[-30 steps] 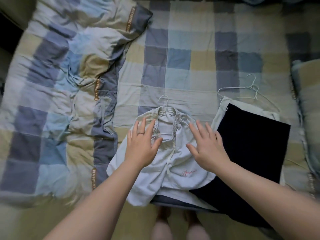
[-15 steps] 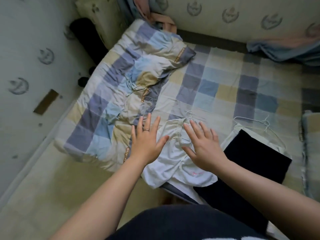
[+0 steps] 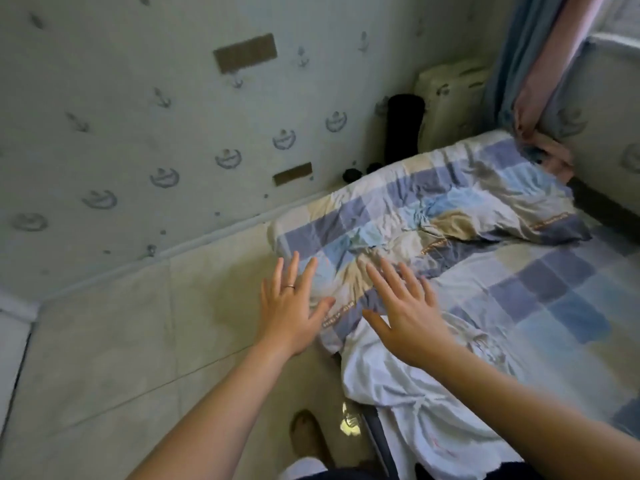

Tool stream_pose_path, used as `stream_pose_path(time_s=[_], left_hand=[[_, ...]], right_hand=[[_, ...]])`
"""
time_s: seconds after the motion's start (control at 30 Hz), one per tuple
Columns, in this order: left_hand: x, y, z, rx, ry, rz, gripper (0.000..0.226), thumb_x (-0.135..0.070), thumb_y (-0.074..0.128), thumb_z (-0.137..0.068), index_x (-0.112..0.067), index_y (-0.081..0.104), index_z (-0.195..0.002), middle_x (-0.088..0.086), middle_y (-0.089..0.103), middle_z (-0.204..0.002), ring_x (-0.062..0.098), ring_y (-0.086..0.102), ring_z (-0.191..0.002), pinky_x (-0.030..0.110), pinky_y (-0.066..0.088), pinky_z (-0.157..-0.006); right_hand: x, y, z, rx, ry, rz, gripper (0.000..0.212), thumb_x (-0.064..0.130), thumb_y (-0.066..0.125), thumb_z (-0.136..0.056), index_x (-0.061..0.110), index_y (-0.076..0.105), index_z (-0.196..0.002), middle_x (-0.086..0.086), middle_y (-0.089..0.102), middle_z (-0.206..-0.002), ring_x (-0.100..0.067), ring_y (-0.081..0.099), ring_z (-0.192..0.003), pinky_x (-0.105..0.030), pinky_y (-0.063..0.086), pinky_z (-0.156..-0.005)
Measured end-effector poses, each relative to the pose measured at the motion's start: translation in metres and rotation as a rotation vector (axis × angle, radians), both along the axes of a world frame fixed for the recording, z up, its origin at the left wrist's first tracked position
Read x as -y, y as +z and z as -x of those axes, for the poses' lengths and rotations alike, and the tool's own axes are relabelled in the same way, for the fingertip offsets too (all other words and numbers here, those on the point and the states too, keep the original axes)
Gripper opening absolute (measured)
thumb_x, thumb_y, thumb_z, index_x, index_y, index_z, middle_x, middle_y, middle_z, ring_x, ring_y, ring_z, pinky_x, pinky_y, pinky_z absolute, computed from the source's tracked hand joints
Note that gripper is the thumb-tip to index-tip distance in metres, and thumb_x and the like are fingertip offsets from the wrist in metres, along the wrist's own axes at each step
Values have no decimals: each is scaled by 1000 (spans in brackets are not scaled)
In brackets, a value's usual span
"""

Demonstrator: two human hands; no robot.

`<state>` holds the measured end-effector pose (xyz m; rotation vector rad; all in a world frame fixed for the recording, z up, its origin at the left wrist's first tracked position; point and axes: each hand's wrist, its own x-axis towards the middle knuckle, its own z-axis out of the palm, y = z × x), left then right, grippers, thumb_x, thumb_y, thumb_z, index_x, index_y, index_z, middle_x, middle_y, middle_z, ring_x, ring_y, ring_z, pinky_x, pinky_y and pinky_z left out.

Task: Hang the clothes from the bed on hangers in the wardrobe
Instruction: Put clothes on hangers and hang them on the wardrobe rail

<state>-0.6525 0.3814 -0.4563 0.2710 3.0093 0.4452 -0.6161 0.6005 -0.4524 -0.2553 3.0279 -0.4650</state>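
Observation:
A white shirt (image 3: 408, 393) lies at the near edge of the bed (image 3: 540, 299), partly under my right forearm. My left hand (image 3: 289, 306), with a ring on one finger, is held out with fingers spread, over the floor and the bed's corner, holding nothing. My right hand (image 3: 405, 310) is also spread flat, hovering over the crumpled checked duvet (image 3: 415, 223) and the shirt's upper edge. The hanger in the shirt and the dark garment are out of view.
A tiled floor (image 3: 114, 341) fills the left, bounded by a patterned wall (image 3: 138, 133). A black cylinder (image 3: 403, 126) stands in the corner by a pale unit (image 3: 450, 98). Curtains (image 3: 533, 64) hang at the top right. My foot (image 3: 308, 434) is below.
The view has swung left and up from the bed to the floor and wall. Both hands lifted off the shirt, still spread. The dark garment and spare hangers left the view.

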Motion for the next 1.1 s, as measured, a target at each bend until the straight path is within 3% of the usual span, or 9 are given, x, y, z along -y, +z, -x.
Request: stream_pose_path(time_s=[0.17, 0.5, 0.7, 0.83, 1.1], left_hand=[[81, 19, -42, -58, 273, 33, 86, -79, 5, -79, -40, -5, -156, -5, -15, -165, 21, -19, -150, 54, -4, -120], [264, 84, -158, -329, 728, 10, 74, -67, 30, -95, -41, -3, -156, -8, -15, -165, 16, -21, -150, 50, -7, -121], [385, 148, -260, -589, 928, 148, 72, -68, 29, -96, -39, 3, -157, -10, -10, -166, 14, -18, -151, 44, -9, -119], [452, 199, -333, -735, 1063, 267, 72, -68, 28, -95, -37, 9, -157, -8, -3, -167, 16, -12, -152, 43, -6, -120], [554, 296, -460, -864, 1229, 502, 73, -66, 25, -93, -37, 6, -157, -8, -4, -167, 17, -13, -152, 50, 1, -122]], right_hand=[[79, 14, 14, -42, 247, -38, 74, 71, 3, -86, 40, -18, -150, 9, -19, -161, -24, -17, -149, -51, -4, -120], [296, 80, -5, -192, 758, 46, 73, 71, 2, -86, 41, -21, -148, 9, -19, -161, -22, -19, -148, -47, -9, -118], [447, 142, -65, -364, 1022, 182, 69, 68, 2, -91, 39, -18, -150, 10, -15, -162, -18, -14, -149, -45, -5, -121], [542, 188, -117, -509, 1194, 312, 66, 65, 13, -97, 40, -16, -151, 12, -14, -162, -16, -12, -149, -42, -6, -119], [686, 285, -217, -734, 1389, 483, 66, 63, 18, -98, 40, -13, -152, 12, -11, -162, -16, -9, -150, -44, -3, -119]])
